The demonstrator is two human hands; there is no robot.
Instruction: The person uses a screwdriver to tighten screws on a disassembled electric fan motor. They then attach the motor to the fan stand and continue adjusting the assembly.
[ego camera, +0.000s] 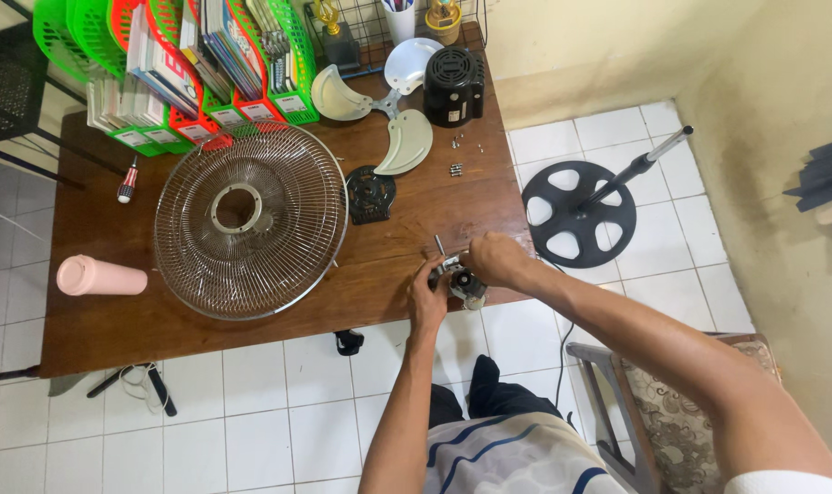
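A small fan motor (462,280) with a metal shaft sits at the front right edge of the brown wooden table (160,320). My left hand (427,295) grips it from the near side. My right hand (496,258) closes over its top from the right. To the left lies a round wire fan guard (250,220). Behind are a three-blade fan propeller (389,105), a black motor cover (453,84), a black round plastic piece (370,194) and small screws (455,168).
Green and red file racks with books (197,64) line the table's back. A pink bottle (101,276) and a screwdriver (126,183) lie at the left. A black fan base with pole (581,212) stands on the white tiled floor. A chair (663,402) is at my right.
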